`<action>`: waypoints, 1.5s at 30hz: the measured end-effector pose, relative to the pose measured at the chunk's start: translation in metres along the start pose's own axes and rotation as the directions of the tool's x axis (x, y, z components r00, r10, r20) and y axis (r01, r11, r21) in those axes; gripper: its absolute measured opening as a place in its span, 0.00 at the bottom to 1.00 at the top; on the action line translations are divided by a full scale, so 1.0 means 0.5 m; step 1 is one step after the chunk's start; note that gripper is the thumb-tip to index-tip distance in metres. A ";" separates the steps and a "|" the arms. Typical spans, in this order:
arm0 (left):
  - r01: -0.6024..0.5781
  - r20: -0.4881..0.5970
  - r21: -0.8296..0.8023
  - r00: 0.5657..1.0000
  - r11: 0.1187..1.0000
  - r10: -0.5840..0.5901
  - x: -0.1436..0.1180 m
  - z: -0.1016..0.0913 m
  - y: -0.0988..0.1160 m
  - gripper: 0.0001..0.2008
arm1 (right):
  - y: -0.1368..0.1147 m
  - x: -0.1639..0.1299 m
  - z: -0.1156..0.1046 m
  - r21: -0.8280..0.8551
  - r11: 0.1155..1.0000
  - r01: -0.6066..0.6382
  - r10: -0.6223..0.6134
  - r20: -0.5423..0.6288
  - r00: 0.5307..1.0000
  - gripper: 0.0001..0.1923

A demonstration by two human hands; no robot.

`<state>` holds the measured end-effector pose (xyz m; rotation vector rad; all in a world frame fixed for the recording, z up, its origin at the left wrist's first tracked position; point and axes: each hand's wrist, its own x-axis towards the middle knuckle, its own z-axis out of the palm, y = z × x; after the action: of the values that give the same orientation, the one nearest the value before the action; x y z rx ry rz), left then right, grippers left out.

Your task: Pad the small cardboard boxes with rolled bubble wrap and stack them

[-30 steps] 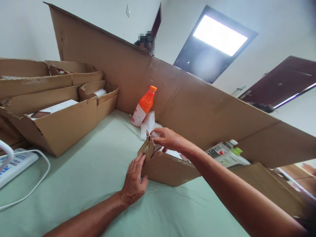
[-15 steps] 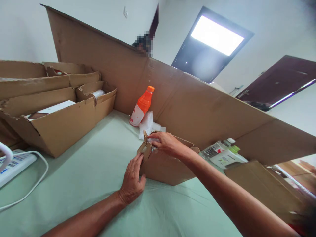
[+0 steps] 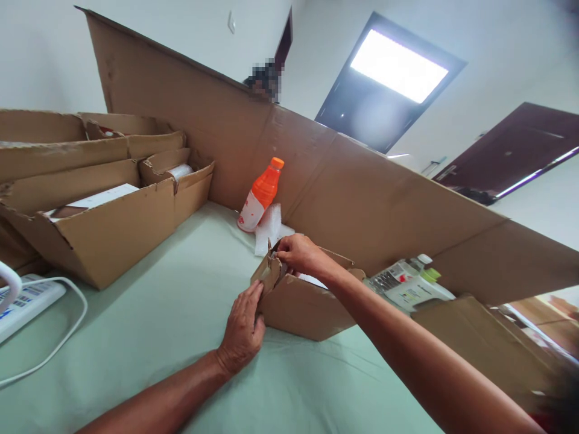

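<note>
A small cardboard box (image 3: 312,316), its top uncovered, stands on the green cloth in the middle. My left hand (image 3: 243,328) lies with stretched fingers against the outside of the box's left end, thumb apart. Over that same end, my right hand (image 3: 301,254) reaches down inside with curled fingers. Its fingertips are partly hidden behind the cardboard, and I cannot make out what they grip. Something white (image 3: 313,280) shows inside the box beneath my right wrist. Just behind the box lie pieces of white foam wrap (image 3: 268,230), beside an orange bottle (image 3: 261,196).
Larger cardboard boxes (image 3: 122,235) with things inside stand at the left. A power strip (image 3: 31,301) with a white cable lies nearest there. A tall cardboard panel (image 3: 190,114) runs behind; bottles (image 3: 414,280) lie at the right. A person's head shows beyond the panel.
My right hand has curled its fingers and turned down into the left end of the box. The white thing inside now shows. My left hand has barely moved.
</note>
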<state>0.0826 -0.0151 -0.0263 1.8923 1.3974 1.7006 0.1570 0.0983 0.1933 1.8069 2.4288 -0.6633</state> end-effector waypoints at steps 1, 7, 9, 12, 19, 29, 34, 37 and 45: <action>-0.003 0.001 0.002 1.000 1.000 0.003 0.000 -0.001 0.000 0.38 | 0.000 -0.001 0.003 0.009 1.000 0.005 -0.005 -0.012 1.000 0.07; -0.010 -0.005 0.006 1.000 1.000 0.010 0.000 -0.005 -0.002 0.38 | 0.001 -0.001 0.017 0.082 0.995 0.048 -0.045 -0.035 0.998 0.04; -0.013 -0.003 0.005 1.000 1.000 0.013 0.000 -0.006 -0.003 0.38 | 0.001 -0.012 0.009 0.129 0.990 0.063 -0.059 -0.034 0.998 0.07; -0.023 0.006 0.008 1.000 1.000 0.023 -0.001 -0.012 -0.005 0.37 | 0.016 -0.064 -0.019 0.175 0.980 0.098 -0.085 -0.079 0.993 0.11; 0.060 0.029 -0.016 0.998 0.998 -0.060 0.007 -0.045 0.012 0.34 | 0.227 -0.315 0.039 0.192 0.933 0.304 0.039 -0.894 0.446 0.11; 0.427 0.211 -0.237 0.900 0.873 -0.382 0.090 -0.045 0.064 0.40 | 0.368 -0.217 0.239 0.699 0.678 0.227 0.220 -0.488 0.845 0.31; 0.393 0.244 -0.257 0.911 0.883 -0.334 0.069 0.007 0.117 0.43 | 0.403 -0.292 0.224 0.669 0.722 0.176 0.304 -0.536 0.788 0.28; 0.392 0.296 -0.275 0.903 0.878 -0.311 0.010 -0.002 0.140 0.44 | 0.427 -0.349 0.237 0.638 0.763 0.105 0.323 -0.517 0.793 0.25; 0.465 -0.040 -0.271 0.869 0.843 -0.493 -0.041 -0.181 0.061 0.41 | 0.273 -0.100 0.262 0.506 0.752 0.423 -0.140 -0.504 0.852 0.27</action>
<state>0.0216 -0.0830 0.0089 1.1959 1.4541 1.6418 0.2707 0.0372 0.0462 1.9500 3.1141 -1.3275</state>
